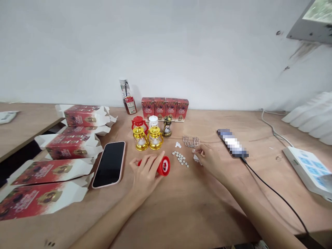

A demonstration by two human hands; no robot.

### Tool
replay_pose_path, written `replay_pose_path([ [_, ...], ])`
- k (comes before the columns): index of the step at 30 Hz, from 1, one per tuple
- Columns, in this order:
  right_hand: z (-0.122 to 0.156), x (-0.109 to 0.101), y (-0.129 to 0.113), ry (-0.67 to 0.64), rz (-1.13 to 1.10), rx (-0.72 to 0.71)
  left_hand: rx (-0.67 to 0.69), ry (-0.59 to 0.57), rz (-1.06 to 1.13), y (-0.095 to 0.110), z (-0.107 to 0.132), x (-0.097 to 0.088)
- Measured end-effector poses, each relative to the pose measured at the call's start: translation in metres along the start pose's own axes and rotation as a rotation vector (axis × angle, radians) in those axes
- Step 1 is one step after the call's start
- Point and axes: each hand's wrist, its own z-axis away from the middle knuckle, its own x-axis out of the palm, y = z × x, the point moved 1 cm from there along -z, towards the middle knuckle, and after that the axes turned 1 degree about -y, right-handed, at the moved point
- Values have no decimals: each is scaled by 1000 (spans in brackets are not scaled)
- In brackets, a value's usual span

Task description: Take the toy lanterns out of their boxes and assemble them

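Note:
My left hand point(146, 173) is closed around a small red lantern point(164, 166), laid on its side with its round underside turned to the right. A battery hollow shows in that underside. My right hand point(207, 157) pinches a small white piece point(193, 151) just above a little heap of white pieces point(196, 159). Between the hands lie several button cells point(180, 158), with some white bits point(177, 144) behind them. Thin wire handles point(191, 141) sit beyond my right fingertips. Behind my left hand stand gold lanterns point(155, 139), a red one point(138, 121), a white one point(153, 121) and a dark bronze one point(167, 127).
Red printed boxes point(165, 109) stand against the wall beside a bottle point(129, 102). Unfolded cartons point(52, 171) and a phone point(109, 165) lie at left. To the right are a cabled phone point(230, 141), a power strip point(308, 169) and white stacked material point(311, 114).

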Motion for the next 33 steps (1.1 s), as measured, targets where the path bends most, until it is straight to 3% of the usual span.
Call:
replay_pose_path([
  [3,12,12,-32,26,-243,-69,-9,9,16,0,-1,-2],
  [5,22,24,-56,-70,-441,-69,0,28,12,1,-2,-2],
  [9,36,49,-81,-212,-761,86,66,89,-12,2,-4,-3],
  [12,37,58,-82,-235,-902,184,106,119,-48,4,-5,-3],
  [21,38,55,-82,-303,-1035,316,173,123,-115,7,-5,-3],
  [33,40,62,-80,-318,-1083,283,140,115,-103,7,-3,0],
])
